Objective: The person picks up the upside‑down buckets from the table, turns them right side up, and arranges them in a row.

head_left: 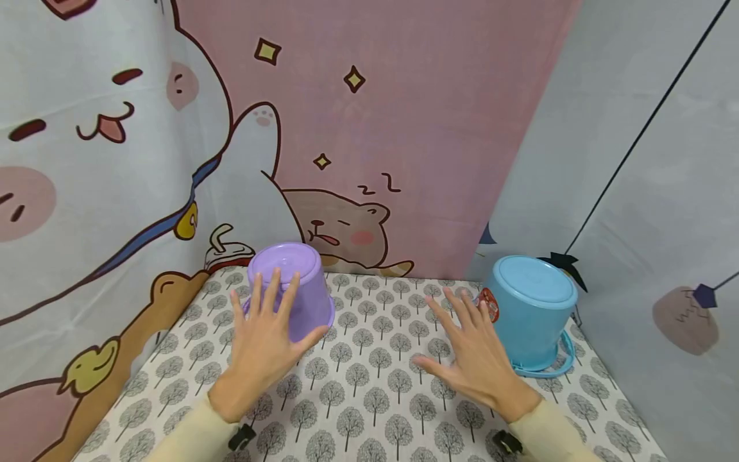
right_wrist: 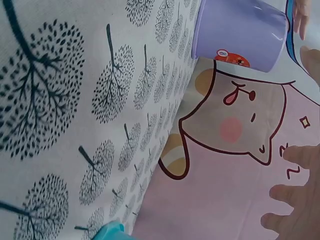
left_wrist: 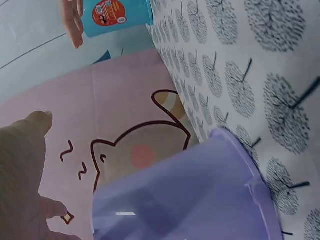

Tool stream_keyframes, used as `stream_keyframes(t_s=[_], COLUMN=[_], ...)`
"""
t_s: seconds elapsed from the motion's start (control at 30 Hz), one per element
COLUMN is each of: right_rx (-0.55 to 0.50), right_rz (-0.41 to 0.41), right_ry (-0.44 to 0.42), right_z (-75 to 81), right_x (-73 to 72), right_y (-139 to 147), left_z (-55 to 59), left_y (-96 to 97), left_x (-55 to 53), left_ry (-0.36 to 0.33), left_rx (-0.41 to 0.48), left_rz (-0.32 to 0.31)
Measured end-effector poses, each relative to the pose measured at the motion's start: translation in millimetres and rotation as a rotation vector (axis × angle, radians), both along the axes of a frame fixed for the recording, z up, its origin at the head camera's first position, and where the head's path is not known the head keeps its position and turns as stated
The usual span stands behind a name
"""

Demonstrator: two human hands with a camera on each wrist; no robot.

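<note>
A purple bucket [head_left: 308,289] stands upside down at the left of the table, its base facing up. My left hand [head_left: 265,337] is held out in front of it with fingers spread, and in the left wrist view the purple bucket [left_wrist: 185,195] is apart from the fingers. On the right, a light blue bucket [head_left: 528,321] is also upside down, with a red-orange label [head_left: 489,303] on its side and its handle down by the cloth. My right hand [head_left: 476,353], fingers spread and holding nothing, hovers to the left of the blue bucket.
A white cloth with grey tree prints [head_left: 375,398] covers the table. Behind it hangs a pink and white curtain [head_left: 439,128] with cartoon animals; another pale fabric [head_left: 664,192] closes off the right side. Each wrist carries a small black device [head_left: 242,437].
</note>
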State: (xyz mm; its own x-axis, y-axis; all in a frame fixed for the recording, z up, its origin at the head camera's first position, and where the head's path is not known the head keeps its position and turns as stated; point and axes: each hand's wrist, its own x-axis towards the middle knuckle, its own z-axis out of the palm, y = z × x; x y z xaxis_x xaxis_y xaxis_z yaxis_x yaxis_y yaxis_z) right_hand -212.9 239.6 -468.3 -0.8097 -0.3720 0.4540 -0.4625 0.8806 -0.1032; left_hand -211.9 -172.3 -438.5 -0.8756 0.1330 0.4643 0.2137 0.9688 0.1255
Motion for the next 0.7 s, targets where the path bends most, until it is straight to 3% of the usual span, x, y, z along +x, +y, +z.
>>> stream_keyframes(t_s=[0.37,0.7], right_rx=[-0.022,-0.014], right_rz=[0.048,0.072], right_ry=[-0.005,-0.088], right_z=[-2.4,-5.4], right_x=[-9.4,-16.3], right_y=[-15.9,-26.7], left_z=[-4.4,-13.8], left_y=[-24.4,-42.6], left_x=[-1.3,-3.3], left_ry=[-0.003,-0.046], left_rx=[0.061,0.096], left_rz=[0.043,0.087])
